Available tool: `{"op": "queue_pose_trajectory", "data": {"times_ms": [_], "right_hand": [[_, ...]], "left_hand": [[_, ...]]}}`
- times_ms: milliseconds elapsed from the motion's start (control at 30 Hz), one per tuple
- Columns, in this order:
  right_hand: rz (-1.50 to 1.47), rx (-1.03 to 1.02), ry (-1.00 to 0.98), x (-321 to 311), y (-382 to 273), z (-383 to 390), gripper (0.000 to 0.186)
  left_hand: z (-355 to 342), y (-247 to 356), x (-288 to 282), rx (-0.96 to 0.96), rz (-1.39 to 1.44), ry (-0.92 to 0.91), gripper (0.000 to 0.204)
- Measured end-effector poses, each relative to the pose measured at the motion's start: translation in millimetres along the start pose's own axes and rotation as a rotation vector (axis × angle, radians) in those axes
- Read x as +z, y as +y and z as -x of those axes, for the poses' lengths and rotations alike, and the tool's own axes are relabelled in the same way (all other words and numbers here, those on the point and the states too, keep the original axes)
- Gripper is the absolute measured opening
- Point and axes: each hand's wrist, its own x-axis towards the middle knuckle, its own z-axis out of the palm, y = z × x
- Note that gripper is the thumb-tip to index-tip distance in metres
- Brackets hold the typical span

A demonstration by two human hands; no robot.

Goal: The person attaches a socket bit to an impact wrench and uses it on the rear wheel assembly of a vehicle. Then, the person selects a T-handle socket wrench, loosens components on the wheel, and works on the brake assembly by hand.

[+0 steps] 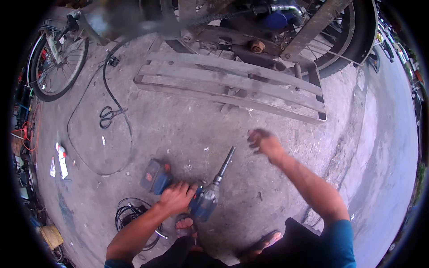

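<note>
My left hand is wrapped around the handle of a blue and black cordless impact wrench. Its battery end lies to the left of my knuckles, and the long socket on its nose points away from me and to the right. Farther right, my right hand is stretched out above the concrete, slightly blurred, with dark, smudged fingers loosely bent and apart. Nothing shows in it. Beyond that hand, a slatted metal rack juts out from the side of a wheeled vehicle.
Scissors lie near a black cable looped over the floor. A coil of black hose sits beside my left forearm. A bicycle wheel stands at far left; a larger spoked wheel rises behind the rack. My feet are below.
</note>
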Motion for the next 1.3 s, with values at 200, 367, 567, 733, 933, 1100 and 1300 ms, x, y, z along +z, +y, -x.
{"op": "queue_pose_trajectory", "data": {"times_ms": [200,367,567,733,933,1100,1300], "right_hand": [[-0.515,-0.002,-0.305,60.2,-66.4,89.6,0.053],[-0.173,-0.447,-0.181,52.4,-145.5,122.3,0.049],[0.159,-0.691,0.078,50.8,-208.0,119.6,0.045],[0.547,-1.077,0.748,7.0,-223.2,95.9,0.028],[-0.237,-0.623,0.138,12.3,-215.0,73.8,0.028],[-0.225,-0.610,0.142,17.7,-220.6,56.3,0.026],[-0.299,-0.621,0.122,12.1,-217.7,43.6,0.027]], "left_hand": [[16.3,4.3,-51.3,0.058,0.168,0.291,0.048],[-6.4,11.4,-99.6,0.036,0.437,0.563,0.042],[-39.6,10.0,-119.8,-0.147,0.736,0.590,0.043],[-90.6,0.3,-169.9,0.059,0.652,0.790,0.050],[-116.9,-3.7,-162.7,0.126,0.588,0.916,0.052],[-128.9,-2.2,-161.9,0.043,0.541,0.861,0.031],[-139.7,1.9,-165.5,0.024,0.556,0.861,0.028]]}}
